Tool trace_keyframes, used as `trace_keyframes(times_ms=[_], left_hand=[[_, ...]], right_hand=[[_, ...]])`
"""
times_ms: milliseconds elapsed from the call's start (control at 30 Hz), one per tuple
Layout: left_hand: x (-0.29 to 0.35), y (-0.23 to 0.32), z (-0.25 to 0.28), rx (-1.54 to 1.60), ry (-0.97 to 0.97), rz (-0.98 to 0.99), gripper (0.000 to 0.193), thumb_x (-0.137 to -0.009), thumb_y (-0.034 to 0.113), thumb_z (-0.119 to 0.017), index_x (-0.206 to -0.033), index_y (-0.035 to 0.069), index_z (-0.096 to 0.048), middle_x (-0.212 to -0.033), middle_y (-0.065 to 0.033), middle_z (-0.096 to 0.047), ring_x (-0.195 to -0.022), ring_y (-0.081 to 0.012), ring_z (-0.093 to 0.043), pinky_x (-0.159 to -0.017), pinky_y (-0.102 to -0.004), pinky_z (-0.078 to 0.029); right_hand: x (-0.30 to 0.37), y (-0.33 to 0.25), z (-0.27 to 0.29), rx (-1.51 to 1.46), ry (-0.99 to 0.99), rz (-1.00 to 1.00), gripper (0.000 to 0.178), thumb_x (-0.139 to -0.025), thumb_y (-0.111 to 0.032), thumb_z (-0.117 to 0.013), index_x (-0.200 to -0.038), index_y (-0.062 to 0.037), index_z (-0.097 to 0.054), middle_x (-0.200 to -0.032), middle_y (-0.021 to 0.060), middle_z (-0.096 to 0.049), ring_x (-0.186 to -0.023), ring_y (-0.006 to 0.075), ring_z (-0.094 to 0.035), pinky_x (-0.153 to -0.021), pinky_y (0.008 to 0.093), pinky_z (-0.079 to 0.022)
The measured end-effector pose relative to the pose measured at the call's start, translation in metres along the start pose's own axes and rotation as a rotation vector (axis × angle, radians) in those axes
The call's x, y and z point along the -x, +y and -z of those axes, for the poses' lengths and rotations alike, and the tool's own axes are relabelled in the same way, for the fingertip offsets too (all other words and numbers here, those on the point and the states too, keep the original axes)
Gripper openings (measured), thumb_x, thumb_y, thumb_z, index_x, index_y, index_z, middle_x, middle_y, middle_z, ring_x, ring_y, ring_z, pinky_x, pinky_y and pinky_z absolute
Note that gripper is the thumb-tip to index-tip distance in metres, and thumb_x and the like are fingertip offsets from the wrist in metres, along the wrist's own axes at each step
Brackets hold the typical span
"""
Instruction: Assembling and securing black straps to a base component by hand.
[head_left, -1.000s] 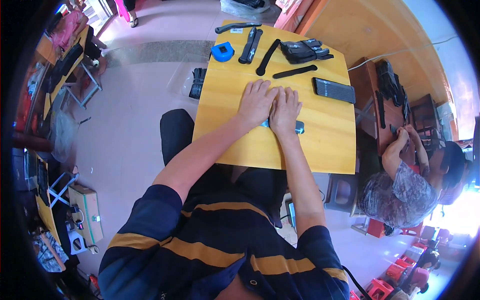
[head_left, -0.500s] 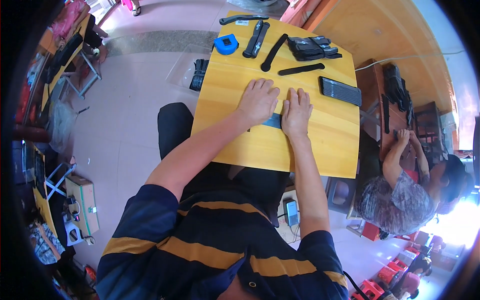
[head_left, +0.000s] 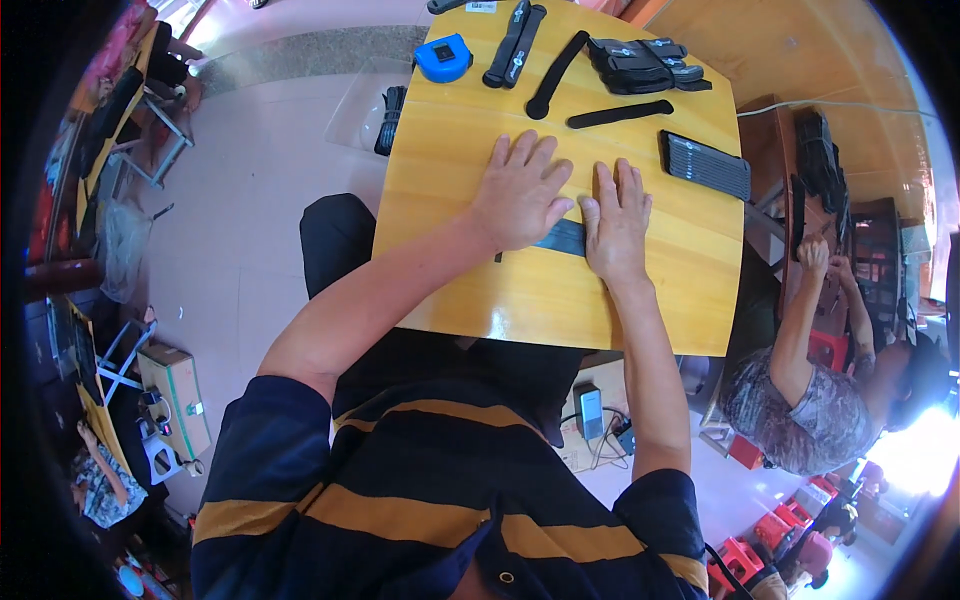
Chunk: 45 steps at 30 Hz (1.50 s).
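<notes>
My left hand [head_left: 517, 195] lies palm down over a flat, dark blue-grey strip [head_left: 564, 237], its fingers stretched and spread. On the strip's other end rests my right hand [head_left: 617, 228], also flat with fingers extended. Only the part between the two hands shows; the rest is covered. A small dark tip [head_left: 498, 257] pokes out beneath my left wrist. Beyond the hands are a narrow black strap [head_left: 620, 114] with rounded ends and a second black strap [head_left: 556, 75], both lying loose on the yellow table [head_left: 450, 290].
At the table's far side lie a blue tape measure [head_left: 444, 58], bundled black straps [head_left: 645, 66] and a pair of straps [head_left: 514, 45]. A dark, ribbed flat pack [head_left: 705, 165] sits near the right edge. Another person [head_left: 800, 400] works at a brown table to the right.
My hands have moved a little apart, and more of the dark strip shows between them. My left fingers are spread wider. The whole view has shifted slightly.
</notes>
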<state>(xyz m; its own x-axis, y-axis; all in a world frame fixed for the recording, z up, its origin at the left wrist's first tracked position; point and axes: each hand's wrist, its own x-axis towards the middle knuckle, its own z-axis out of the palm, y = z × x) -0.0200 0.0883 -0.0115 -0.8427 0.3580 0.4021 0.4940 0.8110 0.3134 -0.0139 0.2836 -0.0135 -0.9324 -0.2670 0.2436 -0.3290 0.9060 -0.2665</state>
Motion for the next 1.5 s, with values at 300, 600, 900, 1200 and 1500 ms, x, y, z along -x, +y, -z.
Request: trace_keyframes(times_ms=[300, 600, 900, 1200, 1500], left_hand=[[-0.012, 0.028, -0.002, -0.054, -0.057, 0.070, 0.046, -0.094, 0.038, -0.063, -0.129, 0.008, -0.060, -0.145, -0.0196, -0.049, -0.139, -0.0414, -0.040, -0.114, -0.0613, -0.026], [0.001, 0.012, -0.001, -0.028, -0.101, 0.073, 0.050, -0.095, 0.036, -0.061, -0.138, 0.010, -0.058, -0.149, -0.0193, -0.046, -0.142, -0.0420, -0.036, -0.115, -0.0628, -0.027], [0.018, -0.011, 0.004, -0.081, -0.063, 0.142, 0.056, -0.095, 0.037, -0.062, -0.146, 0.014, -0.053, -0.155, -0.0190, -0.040, -0.146, -0.0413, -0.031, -0.117, -0.0638, -0.024], [0.020, -0.021, 0.012, -0.073, -0.076, 0.147, 0.059, -0.096, 0.037, -0.061, -0.145, 0.008, -0.050, -0.155, -0.0228, -0.038, -0.147, -0.0438, -0.027, -0.116, -0.0668, -0.022], [0.024, -0.019, 0.015, -0.133, -0.072, 0.133, 0.058, -0.096, 0.039, -0.060, -0.145, 0.010, -0.052, -0.157, -0.0211, -0.038, -0.148, -0.0437, -0.028, -0.116, -0.0656, -0.024]], right_hand=[[0.001, -0.001, -0.002, 0.009, -0.006, -0.004, 0.053, -0.100, -0.024, -0.054, -0.150, -0.0069, -0.043, -0.157, 0.0258, -0.033, -0.147, 0.0473, -0.029, -0.116, 0.0657, -0.024], [0.000, 0.002, -0.004, -0.001, 0.016, -0.002, 0.051, -0.101, -0.023, -0.053, -0.148, -0.0052, -0.045, -0.156, 0.0245, -0.035, -0.146, 0.0461, -0.030, -0.117, 0.0633, -0.025], [0.001, 0.004, -0.007, -0.029, 0.016, -0.013, 0.050, -0.103, -0.028, -0.052, -0.149, -0.0080, -0.045, -0.157, 0.0229, -0.035, -0.146, 0.0444, -0.030, -0.118, 0.0620, -0.024], [-0.004, 0.005, -0.001, 0.079, -0.013, -0.068, 0.062, -0.102, -0.047, -0.050, -0.152, -0.0110, -0.044, -0.159, 0.0244, -0.032, -0.149, 0.0454, -0.024, -0.117, 0.0651, -0.021], [0.005, 0.011, 0.004, 0.089, -0.046, -0.030, 0.070, -0.099, -0.055, -0.051, -0.154, -0.0132, -0.043, -0.161, 0.0213, -0.031, -0.150, 0.0419, -0.025, -0.119, 0.0605, -0.022]])
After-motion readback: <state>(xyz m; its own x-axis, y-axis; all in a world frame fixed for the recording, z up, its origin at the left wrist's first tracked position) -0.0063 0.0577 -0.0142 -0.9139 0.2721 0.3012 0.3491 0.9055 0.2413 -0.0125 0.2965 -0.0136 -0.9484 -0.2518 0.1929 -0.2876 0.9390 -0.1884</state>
